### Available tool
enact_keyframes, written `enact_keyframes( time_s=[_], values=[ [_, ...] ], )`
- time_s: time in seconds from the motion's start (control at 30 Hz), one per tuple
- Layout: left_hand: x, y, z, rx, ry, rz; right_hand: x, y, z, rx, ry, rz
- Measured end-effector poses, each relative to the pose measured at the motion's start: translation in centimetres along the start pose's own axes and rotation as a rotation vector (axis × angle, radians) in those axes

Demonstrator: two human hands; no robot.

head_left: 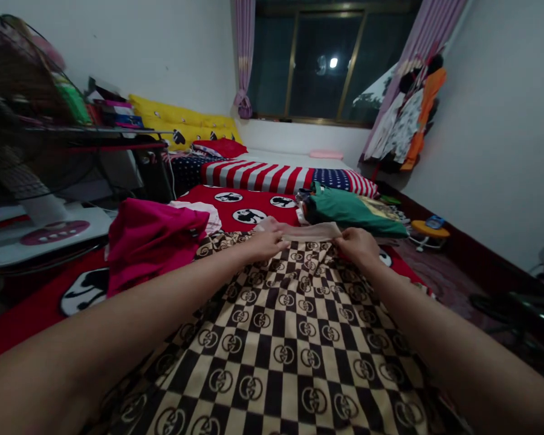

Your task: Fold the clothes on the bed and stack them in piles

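Observation:
A brown-and-beige checkered garment (294,326) with a ring-like print is spread out before me, its wide end toward me. Along its far edge runs a pale, sheer-looking band (315,232). At the left part of that edge, my left hand (266,244) lies on the cloth with its fingers stretched out. My right hand (357,245) is closed on the band's right corner, pinching it between thumb and fingers. Left of the garment lies a crumpled magenta cloth (156,241), partly over a pale pink one (212,212). A green folded garment (353,208) rests beyond my right hand.
Under the clothes is a red cover (204,196) with black-and-white round prints. A white-based fan (49,229) stands at left, near a cluttered desk (131,136). Farther back is a bed with a striped edge (258,176). A small orange stool (428,229) stands at right.

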State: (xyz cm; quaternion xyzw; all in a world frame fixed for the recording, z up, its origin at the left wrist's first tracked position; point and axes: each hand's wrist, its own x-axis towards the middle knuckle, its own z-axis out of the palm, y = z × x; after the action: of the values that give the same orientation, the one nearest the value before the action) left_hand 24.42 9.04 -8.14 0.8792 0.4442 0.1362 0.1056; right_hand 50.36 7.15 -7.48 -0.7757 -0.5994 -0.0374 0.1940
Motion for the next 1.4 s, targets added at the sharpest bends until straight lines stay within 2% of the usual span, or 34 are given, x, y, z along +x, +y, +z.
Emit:
enact_keyframes(
  time_s=[0.1,0.2,0.33,0.53,0.63,0.7,0.8,0.93,1.03,1.1,1.3,1.4],
  values=[
    [1.6,-1.5,2.2,0.119,0.020,-0.055,0.7,1.3,2.4,0.039,0.031,0.112],
    [2.3,-2.9,3.6,0.192,0.101,-0.115,0.5,1.9,3.8,0.082,0.078,0.175],
    [2.9,-3.7,4.0,0.224,0.115,-0.128,0.6,2.3,3.8,0.149,0.070,0.171],
    [2.6,-3.5,4.1,0.241,0.071,-0.128,0.7,2.8,3.8,0.204,0.087,0.138],
    [2.4,-2.8,3.3,0.244,0.013,-0.148,0.9,2.6,3.0,0.235,-0.063,0.081],
    [2.1,-2.0,2.0,0.263,-0.057,-0.176,1.0,2.7,1.7,0.279,-0.195,0.014],
    [1.0,-0.3,-0.7,0.335,-0.082,-0.115,0.7,4.4,-1.0,0.314,-0.269,-0.065],
    [-2.2,1.2,-2.9,0.276,-0.134,-0.019,-1.1,9.3,-3.7,0.094,-0.262,-0.154],
    [-5.0,1.3,-2.6,0.234,-0.159,-0.033,-2.9,12.4,-4.2,-0.003,-0.310,-0.126],
    [-6.6,0.9,-2.1,0.243,-0.146,-0.039,-4.0,13.4,-4.1,-0.033,-0.282,-0.118],
    [-9.3,-1.6,-0.8,0.290,-0.141,-0.024,-5.2,14.2,-5.0,-0.144,-0.020,0.077],
    [-10.0,-2.4,-0.5,0.276,-0.121,-0.053,-5.5,14.7,-5.7,-0.251,-0.035,0.155]
  ],
)
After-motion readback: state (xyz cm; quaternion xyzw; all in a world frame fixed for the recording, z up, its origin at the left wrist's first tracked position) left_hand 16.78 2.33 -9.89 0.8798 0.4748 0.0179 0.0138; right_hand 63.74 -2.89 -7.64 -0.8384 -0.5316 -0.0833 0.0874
